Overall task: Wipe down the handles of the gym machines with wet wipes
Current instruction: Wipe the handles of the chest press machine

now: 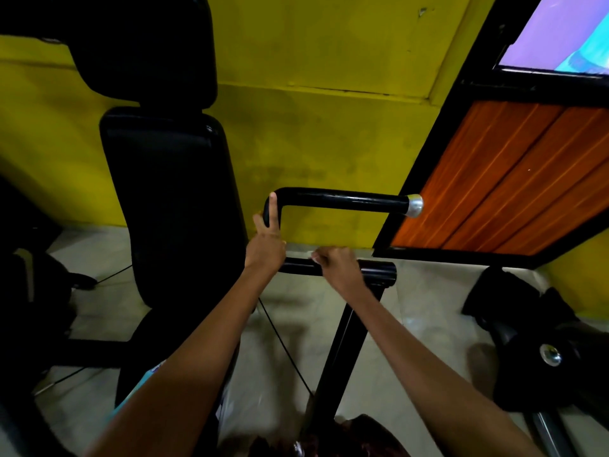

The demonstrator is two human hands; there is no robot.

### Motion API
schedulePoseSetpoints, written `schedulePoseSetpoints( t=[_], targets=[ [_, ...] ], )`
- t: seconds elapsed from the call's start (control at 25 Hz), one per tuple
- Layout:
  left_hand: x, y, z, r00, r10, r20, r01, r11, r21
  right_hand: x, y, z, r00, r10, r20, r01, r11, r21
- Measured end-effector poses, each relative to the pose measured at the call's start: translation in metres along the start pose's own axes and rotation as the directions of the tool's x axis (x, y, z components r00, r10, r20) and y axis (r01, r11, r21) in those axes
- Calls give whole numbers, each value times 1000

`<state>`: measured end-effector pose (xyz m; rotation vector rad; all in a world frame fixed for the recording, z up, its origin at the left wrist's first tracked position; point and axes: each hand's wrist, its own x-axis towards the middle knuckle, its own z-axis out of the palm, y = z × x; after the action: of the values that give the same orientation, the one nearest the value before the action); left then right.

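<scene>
While the black seat pad [171,206] stands at left | left hand [265,245] grips the bent bar [342,200], forefinger straight along it | right hand [336,263] presses a white wipe [317,254], pinched in curled fingers, on the lower handle [377,271] | orange panel [501,179] at right

Black bent handle [342,201], chrome end cap, white wipe [313,255] on lower bar [375,270]

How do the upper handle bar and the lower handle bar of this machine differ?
The upper handle bar bends down at its left end; the lower handle bar looks straight. The upper ends in a silver cap, the lower in a black end. The left hand holds the upper's bend; the right hand presses a wet wipe on the lower. Both are glossy black.
</scene>
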<state>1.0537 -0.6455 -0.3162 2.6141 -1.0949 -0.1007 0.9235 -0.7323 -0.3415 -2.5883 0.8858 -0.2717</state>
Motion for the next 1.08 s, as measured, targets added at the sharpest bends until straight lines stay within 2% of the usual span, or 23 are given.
schedulePoseSetpoints(
  t=[0.08,0.2,0.28,0.4,0.48,0.52,0.6,0.68,0.76,0.84,0.92,0.96,1.08],
  targets=[
    [0,-1,1,1000,3,0,-3,1000,8,0,-13,5,998,-60,23,58,995,78],
    [0,-2,1,1000,-1,-2,1,1000,30,5,36,-29,990,25,137,-32,998,48],
    [-1,-1,1,1000,12,-13,-11,999,44,7,52,-41,985,49,163,-56,998,38],
    [-1,-1,0,1000,3,9,-3,1000,1,7,10,-11,991,-16,131,11,999,45],
    [-1,-2,-2,1000,9,12,-9,1000,-14,-7,0,11,997,-51,50,51,999,-1],
    [-1,-2,-2,1000,14,6,-14,1000,-11,-19,8,12,992,-128,-9,127,991,-45],
    [-2,-2,-1,1000,25,-2,-25,1000,-3,-44,32,0,929,-319,-188,292,943,-159],
    [-2,-2,-1,1000,24,-10,-24,1000,14,-61,42,-19,848,-407,-339,322,904,-280],
    [-2,-2,-1,1000,21,-12,-21,1000,15,-59,38,-19,846,-324,-424,207,931,-299],
    [-2,-1,0,1000,24,-11,-24,1000,-3,-47,24,-3,874,-146,-464,60,979,-195],
    [-1,-2,0,1000,24,-9,-24,1000,-4,-33,1,19,914,-60,-401,39,997,-60],
    [-1,-2,-1,1000,27,-7,-27,1000,-4,-27,-9,27,934,-74,-349,73,997,-15],
    [-3,-3,-3,999,47,5,-47,999,-6,-19,11,24,942,-253,-220,234,966,-108]
  ],
)
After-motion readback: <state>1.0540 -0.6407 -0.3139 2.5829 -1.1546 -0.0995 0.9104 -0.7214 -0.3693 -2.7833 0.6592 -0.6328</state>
